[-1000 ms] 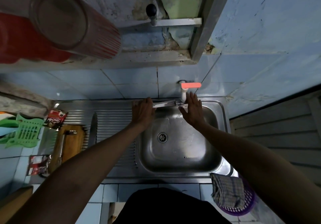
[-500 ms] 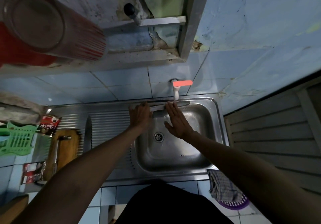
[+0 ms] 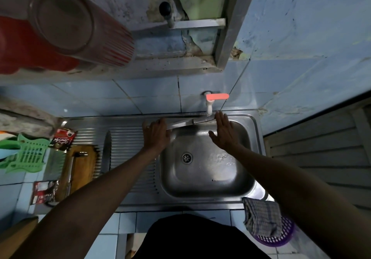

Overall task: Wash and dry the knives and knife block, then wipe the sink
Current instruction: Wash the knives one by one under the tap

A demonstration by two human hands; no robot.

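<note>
Hands first: the left hand (image 3: 156,136) is curled over what looks like the handle end of a knife (image 3: 188,122), gripping it at the back left corner of the sink (image 3: 253,138), while the right hand (image 3: 223,133) is flat and relaxed, fingers straight, its fingertips near the other end of the knife just below the tap (image 3: 209,106). The knife lies level across the back edge of the basin under the spout; the light is dim, so I cannot tell for certain which end is blade and which is handle, nor whether water is running. Wet steel of this kind will be stiff, thin and slippery, with a sharp edge, so the safe hold is round the handle with a full grip, the flat of the other hand stroking only the blade's side and away from the edge. Left of the basin, on the ribbed draining surface (image 3: 128,150), another long knife (image 3: 106,152) lies flat, and beside it sits the wooden knife block (image 3: 80,170), both waiting their turn by my reckoning. A checked cloth (image 3: 261,216) hangs at the sink's near right corner over a purple basket (image 3: 279,236), handy for drying. A green rack (image 3: 26,154) stands far left.
</note>
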